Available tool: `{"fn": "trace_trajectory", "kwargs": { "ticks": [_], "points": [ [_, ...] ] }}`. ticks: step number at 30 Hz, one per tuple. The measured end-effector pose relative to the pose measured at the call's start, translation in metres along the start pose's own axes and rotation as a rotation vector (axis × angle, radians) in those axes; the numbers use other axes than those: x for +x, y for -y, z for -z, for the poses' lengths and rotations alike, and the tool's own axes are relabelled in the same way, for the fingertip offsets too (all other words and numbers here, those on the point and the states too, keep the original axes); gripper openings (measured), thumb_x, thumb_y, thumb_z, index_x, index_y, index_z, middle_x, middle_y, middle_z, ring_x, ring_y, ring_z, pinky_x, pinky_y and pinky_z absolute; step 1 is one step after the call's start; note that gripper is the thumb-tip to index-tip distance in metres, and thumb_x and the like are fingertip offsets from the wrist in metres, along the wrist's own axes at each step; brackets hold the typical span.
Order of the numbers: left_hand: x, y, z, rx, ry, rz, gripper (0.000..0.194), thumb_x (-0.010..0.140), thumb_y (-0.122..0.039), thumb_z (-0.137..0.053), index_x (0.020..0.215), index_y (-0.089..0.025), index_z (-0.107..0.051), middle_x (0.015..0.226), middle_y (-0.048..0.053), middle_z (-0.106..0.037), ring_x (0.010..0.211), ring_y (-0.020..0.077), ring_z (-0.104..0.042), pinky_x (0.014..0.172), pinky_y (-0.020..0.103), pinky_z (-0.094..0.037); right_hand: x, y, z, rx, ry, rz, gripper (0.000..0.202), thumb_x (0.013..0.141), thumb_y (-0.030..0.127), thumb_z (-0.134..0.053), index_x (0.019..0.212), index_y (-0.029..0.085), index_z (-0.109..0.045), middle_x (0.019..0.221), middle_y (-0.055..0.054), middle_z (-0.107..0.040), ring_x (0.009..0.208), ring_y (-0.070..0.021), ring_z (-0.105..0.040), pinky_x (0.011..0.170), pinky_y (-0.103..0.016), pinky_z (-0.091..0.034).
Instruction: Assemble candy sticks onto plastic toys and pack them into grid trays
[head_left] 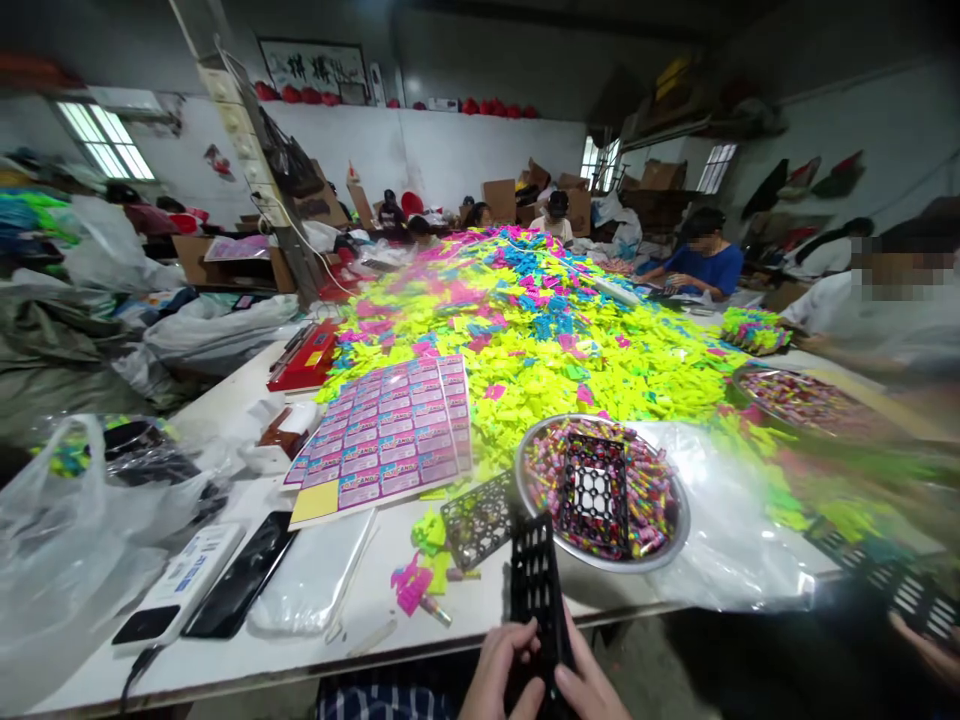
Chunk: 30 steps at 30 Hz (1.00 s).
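Note:
In front of me at the table edge, a black slotted plastic rack (535,578) stands tilted upward between my hands. My left hand (501,668) has its fingers curled against the rack's near left side. Along the right side, my right hand (589,675) grips it with the thumb on its lower end. Just beyond is a metal bowl (600,564) full of small wrapped candies (651,480), with another black grid rack (576,495) lying on them. A third black rack (480,518) lies flat to the bowl's left, beside pink and yellow plastic pieces (411,583).
A large heap of yellow, pink and blue pieces (600,350) covers the table's middle. Printed label sheets (390,430), a phone (240,575) and a power bank (180,580) lie left. A clear plastic bag (720,520) and a co-worker's hand (926,650) are right.

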<state>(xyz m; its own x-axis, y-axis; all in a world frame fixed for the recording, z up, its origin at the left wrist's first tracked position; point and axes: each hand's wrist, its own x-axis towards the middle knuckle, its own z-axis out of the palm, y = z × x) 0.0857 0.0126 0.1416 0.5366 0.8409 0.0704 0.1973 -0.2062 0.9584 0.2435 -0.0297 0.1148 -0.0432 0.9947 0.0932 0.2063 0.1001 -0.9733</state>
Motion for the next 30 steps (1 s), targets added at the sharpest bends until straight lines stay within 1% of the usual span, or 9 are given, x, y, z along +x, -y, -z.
{"fn": "trace_trajectory", "kwargs": {
  "ticks": [4,8,12,18,21,23,26,28,30],
  "points": [
    [0.012,-0.051,0.024,0.417,0.054,-0.308,0.047,0.083,-0.029,-0.044,0.129,-0.033,-0.038,0.111,0.007,-0.055,0.106,0.0229,-0.047,0.099,0.047,-0.028,0.02,0.047,0.021,0.524,-0.01,-0.171,0.059,0.08,0.053,-0.045,0.132,0.028,-0.038,0.135,-0.003,-0.04,0.124,-0.0233,-0.037,0.101,-0.038,-0.031],
    [0.014,-0.078,0.029,0.538,0.111,-0.269,0.057,0.081,-0.041,-0.047,0.133,-0.028,-0.03,0.12,0.009,-0.048,0.111,0.0252,-0.042,0.1,0.051,-0.024,0.024,0.062,0.023,0.923,-0.074,-0.376,0.045,0.076,0.045,-0.057,0.119,0.032,-0.053,0.122,0.0,-0.055,0.116,-0.0235,-0.046,0.101,-0.041,-0.03],
    [0.01,-0.079,0.029,0.543,0.142,-0.243,0.081,0.069,-0.056,-0.056,0.136,-0.027,-0.022,0.128,0.011,-0.041,0.118,0.0294,-0.034,0.102,0.053,-0.019,0.026,0.071,0.019,1.054,-0.127,-0.442,0.039,0.074,0.046,-0.06,0.109,0.028,-0.061,0.113,-0.002,-0.061,0.113,-0.0246,-0.049,0.1,-0.041,-0.032],
    [0.003,-0.065,0.035,0.399,0.05,-0.199,0.057,0.081,-0.028,-0.048,0.134,-0.032,-0.027,0.126,0.006,-0.044,0.115,0.0235,-0.038,0.1,0.045,-0.027,0.031,0.091,0.024,1.027,-0.086,-0.393,0.044,0.074,0.032,-0.063,0.118,0.03,-0.055,0.115,-0.003,-0.06,0.104,-0.0205,-0.056,0.096,-0.036,-0.038],
    [0.0,-0.058,0.033,0.138,-0.14,-0.152,0.053,0.078,-0.029,-0.054,0.129,-0.03,-0.039,0.127,0.007,-0.045,0.118,0.0245,-0.037,0.101,0.044,-0.027,0.032,0.095,0.029,1.02,-0.075,-0.426,0.049,0.074,0.029,-0.064,0.121,0.026,-0.051,0.11,-0.005,-0.062,0.095,-0.0196,-0.06,0.084,-0.032,-0.046],
    [0.0,-0.059,0.03,-0.232,-0.422,-0.077,0.047,0.078,-0.038,-0.054,0.123,-0.028,-0.046,0.123,0.007,-0.05,0.117,0.0245,-0.042,0.1,0.043,-0.03,0.032,0.093,0.034,0.99,-0.141,-0.457,0.053,0.072,0.029,-0.066,0.123,0.025,-0.05,0.106,-0.005,-0.065,0.086,-0.0184,-0.063,0.072,-0.028,-0.051],
    [0.002,-0.07,0.031,-0.807,-0.807,0.001,0.05,0.079,-0.051,-0.047,0.123,-0.028,-0.045,0.116,0.007,-0.057,0.108,0.0236,-0.052,0.095,0.043,-0.038,0.033,0.087,0.041,0.927,-0.293,-0.506,0.061,0.07,0.029,-0.068,0.126,0.028,-0.045,0.096,-0.001,-0.068,0.063,-0.0134,-0.064,0.052,-0.022,-0.05],
    [0.002,-0.077,0.035,-0.908,-0.915,-0.021,0.053,0.08,-0.053,-0.043,0.126,-0.027,-0.042,0.114,0.007,-0.059,0.105,0.023,-0.054,0.093,0.042,-0.04,0.035,0.084,0.045,0.896,-0.384,-0.529,0.064,0.068,0.029,-0.07,0.127,0.03,-0.044,0.091,0.001,-0.069,0.055,-0.0115,-0.062,0.047,-0.02,-0.048],
    [-0.001,-0.079,0.04,-0.695,-0.949,-0.094,0.05,0.083,-0.049,-0.04,0.126,-0.025,-0.042,0.113,0.009,-0.059,0.106,0.0221,-0.053,0.093,0.04,-0.04,0.037,0.084,0.047,0.875,-0.465,-0.537,0.062,0.066,0.029,-0.071,0.124,0.029,-0.047,0.092,0.002,-0.069,0.057,-0.0116,-0.063,0.048,-0.02,-0.05]
  ]
}}
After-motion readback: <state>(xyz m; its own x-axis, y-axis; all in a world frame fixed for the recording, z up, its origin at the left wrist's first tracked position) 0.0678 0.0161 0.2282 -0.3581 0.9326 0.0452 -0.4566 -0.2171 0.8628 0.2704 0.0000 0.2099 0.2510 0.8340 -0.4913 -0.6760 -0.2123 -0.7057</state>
